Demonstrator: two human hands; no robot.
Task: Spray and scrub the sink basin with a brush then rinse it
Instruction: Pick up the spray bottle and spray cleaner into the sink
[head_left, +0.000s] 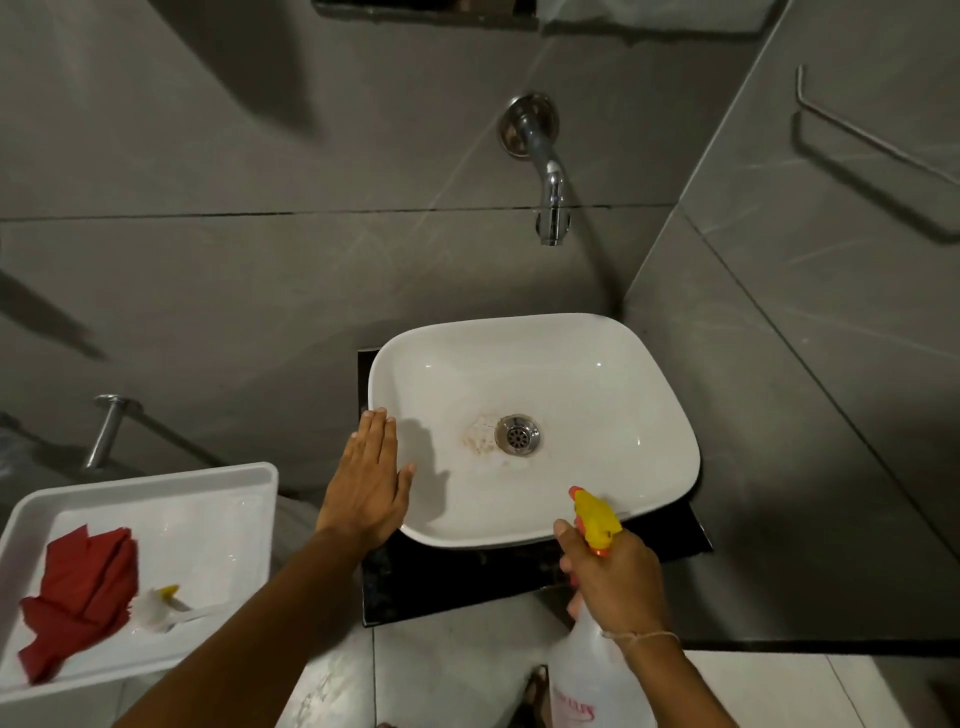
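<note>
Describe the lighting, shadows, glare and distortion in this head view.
Head view: dim, grey light; the left hand casts a soft shadow into the sink basin; small glare spots dot the basin wall and tap; wide-angle bending curves the wall tile lines; the tray edge looks slightly soft.

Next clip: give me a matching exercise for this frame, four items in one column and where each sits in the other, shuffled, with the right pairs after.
Items:
1. spray bottle
2. brush
3. left hand
4. red cloth

Places:
A. flat on the left rim of the sink basin
B. in the white tray, lying against the red cloth
C. gripped by the right hand, nozzle aimed into the basin
D. crumpled at the left side of the white tray

Pairs: 1-C, 2-B, 3-A, 4-D
</note>
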